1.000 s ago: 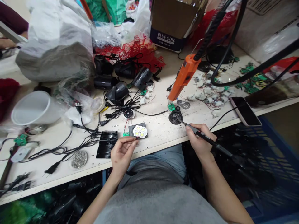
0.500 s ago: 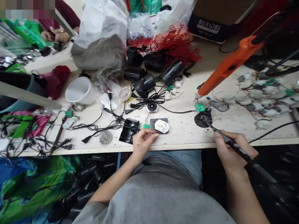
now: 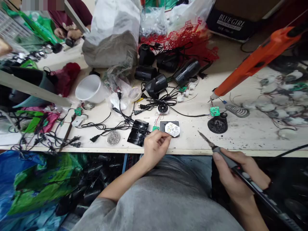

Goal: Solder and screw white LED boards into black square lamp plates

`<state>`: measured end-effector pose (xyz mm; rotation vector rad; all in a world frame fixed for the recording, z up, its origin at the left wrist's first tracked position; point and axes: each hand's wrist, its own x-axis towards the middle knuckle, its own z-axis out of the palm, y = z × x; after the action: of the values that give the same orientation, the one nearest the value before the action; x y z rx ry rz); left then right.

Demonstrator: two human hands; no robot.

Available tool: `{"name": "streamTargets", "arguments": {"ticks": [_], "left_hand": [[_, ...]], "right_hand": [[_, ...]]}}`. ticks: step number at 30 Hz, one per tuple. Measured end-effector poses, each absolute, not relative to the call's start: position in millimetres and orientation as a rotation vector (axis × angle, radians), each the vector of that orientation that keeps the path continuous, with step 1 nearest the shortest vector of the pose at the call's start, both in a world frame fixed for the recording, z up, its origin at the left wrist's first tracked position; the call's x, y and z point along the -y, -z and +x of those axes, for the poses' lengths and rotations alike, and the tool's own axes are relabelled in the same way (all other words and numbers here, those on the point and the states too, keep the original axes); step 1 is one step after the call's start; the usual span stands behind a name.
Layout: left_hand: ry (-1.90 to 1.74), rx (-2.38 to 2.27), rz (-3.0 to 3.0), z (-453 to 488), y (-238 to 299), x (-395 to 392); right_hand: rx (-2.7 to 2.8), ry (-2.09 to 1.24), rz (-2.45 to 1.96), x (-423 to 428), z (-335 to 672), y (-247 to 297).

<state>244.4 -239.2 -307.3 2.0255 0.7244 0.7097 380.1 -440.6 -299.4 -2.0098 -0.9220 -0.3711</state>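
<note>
LED board [image 3: 172, 129] was kept steady on its black plate [image 3: 163, 127] by the left hand [image 3: 155, 148], fingertips pinching its edge. Right hand [image 3: 238, 170] gripped the soldering iron [image 3: 258, 192] penwise, tip held clear.

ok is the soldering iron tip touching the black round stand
Apart: the head view shows the soldering iron, held in the right hand, with its tip a clear gap to the left of the black round stand.

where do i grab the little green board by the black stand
Probably pinch the little green board by its front and back edges, coming in from the left over the bare tabletop. It lies flat and thin, so its edges are the easiest hold. The orange tool's tip and thin wires sit behind it, and the black stand crowds its front right.
</note>
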Motion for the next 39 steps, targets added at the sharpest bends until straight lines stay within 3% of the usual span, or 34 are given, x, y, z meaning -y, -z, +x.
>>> {"name": "streamTargets", "arguments": {"ticks": [39], "left_hand": [[-0.660,-0.703,2.013,243,318,235]], "right_hand": [[1.123,0.180,-1.792,421,360,285]]}}
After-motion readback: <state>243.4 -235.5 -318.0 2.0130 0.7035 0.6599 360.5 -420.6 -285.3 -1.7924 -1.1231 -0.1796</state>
